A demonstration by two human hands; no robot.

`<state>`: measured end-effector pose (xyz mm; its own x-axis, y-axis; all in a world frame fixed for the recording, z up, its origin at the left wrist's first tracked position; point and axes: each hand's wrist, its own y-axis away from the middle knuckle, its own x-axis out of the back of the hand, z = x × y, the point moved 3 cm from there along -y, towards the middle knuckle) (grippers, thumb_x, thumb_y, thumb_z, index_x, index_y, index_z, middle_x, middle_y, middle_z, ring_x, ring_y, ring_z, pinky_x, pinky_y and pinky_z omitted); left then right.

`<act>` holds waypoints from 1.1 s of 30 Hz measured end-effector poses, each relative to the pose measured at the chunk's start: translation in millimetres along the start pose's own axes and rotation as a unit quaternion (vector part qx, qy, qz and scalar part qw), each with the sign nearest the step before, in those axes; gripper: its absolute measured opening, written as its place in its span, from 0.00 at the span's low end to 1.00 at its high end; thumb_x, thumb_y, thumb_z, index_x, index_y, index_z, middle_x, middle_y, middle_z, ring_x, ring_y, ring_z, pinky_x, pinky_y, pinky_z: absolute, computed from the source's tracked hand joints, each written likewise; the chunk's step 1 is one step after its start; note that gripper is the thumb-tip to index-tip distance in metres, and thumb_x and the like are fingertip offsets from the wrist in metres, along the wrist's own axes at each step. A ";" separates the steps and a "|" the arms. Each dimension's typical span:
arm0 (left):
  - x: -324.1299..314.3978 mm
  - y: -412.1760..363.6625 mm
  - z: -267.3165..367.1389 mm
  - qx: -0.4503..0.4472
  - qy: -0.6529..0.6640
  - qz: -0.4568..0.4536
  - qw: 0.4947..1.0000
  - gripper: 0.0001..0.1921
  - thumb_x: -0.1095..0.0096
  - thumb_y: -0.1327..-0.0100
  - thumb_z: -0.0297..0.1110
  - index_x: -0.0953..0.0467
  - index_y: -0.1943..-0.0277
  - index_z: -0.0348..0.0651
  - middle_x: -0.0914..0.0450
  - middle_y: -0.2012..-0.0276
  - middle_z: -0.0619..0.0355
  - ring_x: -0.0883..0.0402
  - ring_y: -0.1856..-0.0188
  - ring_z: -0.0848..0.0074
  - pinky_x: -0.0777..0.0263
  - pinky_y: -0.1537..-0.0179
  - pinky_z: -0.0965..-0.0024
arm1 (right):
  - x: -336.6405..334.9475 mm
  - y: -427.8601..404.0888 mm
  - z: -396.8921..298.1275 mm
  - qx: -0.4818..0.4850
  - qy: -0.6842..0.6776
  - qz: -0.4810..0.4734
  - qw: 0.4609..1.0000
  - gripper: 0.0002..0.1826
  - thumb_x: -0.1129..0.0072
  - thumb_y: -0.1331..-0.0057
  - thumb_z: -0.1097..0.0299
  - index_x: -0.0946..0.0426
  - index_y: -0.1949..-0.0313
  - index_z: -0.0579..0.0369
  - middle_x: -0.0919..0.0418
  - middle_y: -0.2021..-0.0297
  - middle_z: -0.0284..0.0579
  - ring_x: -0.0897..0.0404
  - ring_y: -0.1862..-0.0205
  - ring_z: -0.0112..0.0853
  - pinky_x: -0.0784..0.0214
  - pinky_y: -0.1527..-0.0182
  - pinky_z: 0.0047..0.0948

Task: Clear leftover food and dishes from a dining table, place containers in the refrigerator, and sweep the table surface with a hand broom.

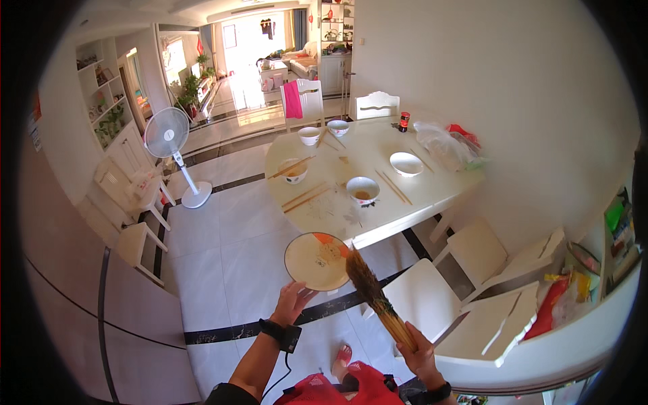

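Note:
My left hand [292,302] grips the near rim of a round plate [309,260], tilted so that its cream face with an orange patch and a cartoon figure shows. The plate is held up off the near end of the dining table [334,212]. In my right hand [419,352] is a brush of bundled bamboo strips [374,293], gripped by its pale handle. Its dark frayed bristles point up and away, close to the plate's right edge; whether they touch it I cannot tell. A bowl [362,190] with some brownish liquid stands on the table beyond.
Several bowls and loose chopsticks [394,187] lie about the table, with a red-labelled jar [404,122] and plastic bags [445,144] at its far right. White chairs [420,298] stand right of me. A pedestal fan [169,139] stands on the tiled floor at left.

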<state>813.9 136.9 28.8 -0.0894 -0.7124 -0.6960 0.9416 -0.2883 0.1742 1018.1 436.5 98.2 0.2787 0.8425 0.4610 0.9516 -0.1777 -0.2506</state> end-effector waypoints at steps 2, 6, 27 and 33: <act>6.7 -36.1 14.9 0.000 0.010 0.013 1.000 0.15 0.52 0.34 0.26 0.30 0.46 0.27 0.24 0.48 0.47 0.25 0.44 0.60 0.33 0.37 0.55 | -7.8 -45.3 -11.0 -0.019 -0.003 -0.005 1.000 0.29 0.34 0.41 0.74 0.33 0.40 0.65 0.22 0.50 0.55 0.21 0.50 0.36 0.28 0.49 0.30; 10.2 -98.5 41.9 0.013 0.001 0.015 1.000 0.13 0.52 0.32 0.27 0.29 0.49 0.29 0.23 0.50 0.48 0.23 0.46 0.62 0.32 0.38 0.55 | -28.0 -114.0 4.9 -0.067 0.004 -0.019 0.998 0.31 0.39 0.36 0.74 0.37 0.35 0.56 0.22 0.62 0.40 0.26 0.72 0.22 0.29 0.69 0.22; 87.2 -295.6 72.4 0.317 -0.100 -0.131 0.934 0.17 0.51 0.29 0.30 0.32 0.45 0.22 0.26 0.45 0.45 0.25 0.43 0.64 0.30 0.39 0.65 | -184.7 -257.4 -84.6 -0.260 0.018 0.203 0.944 0.30 0.41 0.35 0.68 0.38 0.35 0.59 0.21 0.65 0.43 0.28 0.77 0.22 0.30 0.74 0.24; 96.2 -303.1 95.1 0.336 -0.248 -0.122 0.901 0.16 0.47 0.30 0.34 0.23 0.57 0.24 0.17 0.62 0.49 0.16 0.59 0.69 0.21 0.53 0.71 | -198.2 -256.2 -61.7 -0.264 0.036 0.174 0.948 0.30 0.39 0.37 0.71 0.37 0.36 0.63 0.21 0.56 0.50 0.21 0.63 0.31 0.27 0.60 0.29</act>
<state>489.1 94.9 -24.7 -0.5569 -0.7262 -0.4031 0.4811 -0.6777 0.5561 727.1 283.7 123.5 0.5776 0.6524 0.4907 0.7272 -0.6843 0.0538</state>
